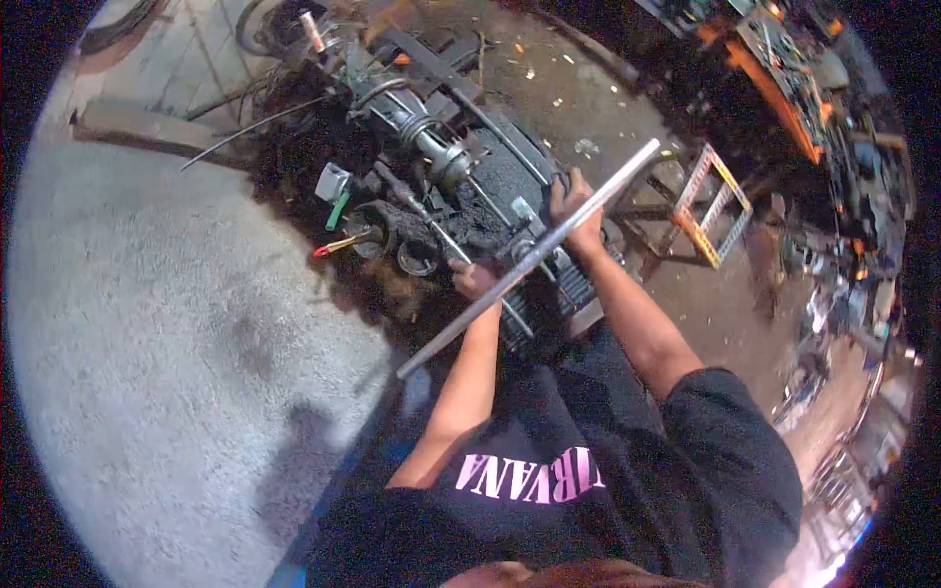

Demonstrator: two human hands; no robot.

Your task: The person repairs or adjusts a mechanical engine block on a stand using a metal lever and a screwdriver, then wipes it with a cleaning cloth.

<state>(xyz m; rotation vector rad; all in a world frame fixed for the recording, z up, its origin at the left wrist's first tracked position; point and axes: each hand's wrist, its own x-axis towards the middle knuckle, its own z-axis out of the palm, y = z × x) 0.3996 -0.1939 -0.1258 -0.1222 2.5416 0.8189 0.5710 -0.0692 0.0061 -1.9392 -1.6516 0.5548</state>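
Black shirt (pixel 627 461) nearest; both hands gripping long steel bar (pixel 529 257) over greasy engine (pixel 441 186). Left hand (pixel 473 279) low on bar, right hand (pixel 578 211) higher. Levering step, probably; steady downward pull needed next.

Long pipe (pixel 529 260): smooth, bright bare metal with a dull sheen. Engine block (pixel 461 186): dark cast metal, matt, caked with greasy grime. Floor (pixel 176 323): rough, pale grey concrete. T-shirt (pixel 588 470): black matt cloth with pink print. Stand (pixel 711 206): orange-painted metal frame.
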